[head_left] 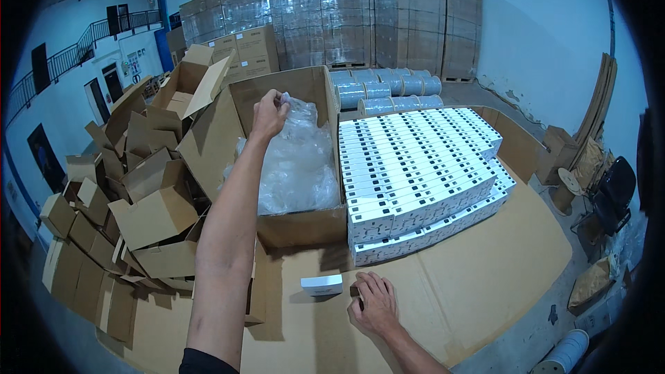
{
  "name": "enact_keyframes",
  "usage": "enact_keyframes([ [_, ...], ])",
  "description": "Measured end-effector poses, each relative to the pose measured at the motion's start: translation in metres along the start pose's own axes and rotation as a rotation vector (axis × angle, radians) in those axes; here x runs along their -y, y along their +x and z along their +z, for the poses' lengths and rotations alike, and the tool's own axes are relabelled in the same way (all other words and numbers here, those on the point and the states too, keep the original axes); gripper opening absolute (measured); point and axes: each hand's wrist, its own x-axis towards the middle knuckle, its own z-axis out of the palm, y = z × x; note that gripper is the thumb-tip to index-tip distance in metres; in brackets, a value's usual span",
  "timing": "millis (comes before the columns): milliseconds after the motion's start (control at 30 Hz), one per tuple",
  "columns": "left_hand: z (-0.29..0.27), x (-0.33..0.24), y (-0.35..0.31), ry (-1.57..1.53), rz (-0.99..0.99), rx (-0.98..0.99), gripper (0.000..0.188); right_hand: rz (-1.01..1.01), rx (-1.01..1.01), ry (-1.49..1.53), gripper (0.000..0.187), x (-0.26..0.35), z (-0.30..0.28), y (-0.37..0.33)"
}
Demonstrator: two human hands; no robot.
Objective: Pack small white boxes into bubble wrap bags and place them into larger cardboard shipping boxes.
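Toward the near edge of the bench (415, 332), the right hand (374, 301) rests palm down, its fingers bent and a dark gap showing by the thumb; whether it grips anything there I cannot tell. The small box (322, 285), white and flat-topped, sits on the bench just left of those fingertips – beside them, with a narrow strip of bare cardboard between. Its shadow falls to the left.

Farther in, the left forearm crosses above the bench's left half, a black sleeve (208, 362) at its lower end. The left hand (269, 118) is over the open carton (301, 230), thumb and fingers closed in a pinch on a wisp of clear plastic (285, 98). More clear bags (298, 176) fill the carton below and to the right of that hand, well apart from the small box.

Right of the carton, the stack (415, 173) of white boxes stands in tight rows, at least two layers high, between it and the bench's right edge. Opened cartons (149, 215) lean in a heap along the left edge.

Past the far edge, wrapped spools (377, 90) lie in rows on the floor; a dark chair (615, 190) is off to the right. Farthest back – tall film-wrapped pallets (409, 21) against a pale wall (540, 48).
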Motion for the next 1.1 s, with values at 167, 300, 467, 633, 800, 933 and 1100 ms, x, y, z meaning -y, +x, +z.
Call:
enact_keyframes([
  [167,-0.015,-0.02,-0.008,0.023,-0.031,-0.017,0.024,-0.007,-0.01,-0.014,0.035,-0.001,0.0,-0.004],
  [300,-0.028,-0.027,-0.021,-0.163,-0.026,-0.169,0.021,-0.023,-0.043,0.01,0.033,-0.001,0.002,-0.008],
  [467,-0.05,-0.067,-0.092,-0.468,0.03,-0.298,0.017,-0.007,-0.013,0.086,0.028,0.002,0.001,-0.006],
  [633,-0.069,-0.124,-0.236,-0.727,-0.083,-0.186,0.014,0.249,-0.002,0.495,0.018,-0.024,0.008,-0.009],
  [800,-0.081,-0.127,-0.386,-0.772,-0.359,-0.09,0.018,0.309,-0.015,0.988,0.023,-0.02,0.005,-0.02],
  [933,-0.059,-0.109,-0.452,-0.754,-0.511,0.036,0.019,0.279,0.294,1.375,0.026,0.018,-0.003,-0.033],
  [1100,-0.043,-0.089,-0.48,-0.686,-0.544,0.083,0.018,0.36,0.279,1.184,0.017,0.027,0.005,-0.034],
])
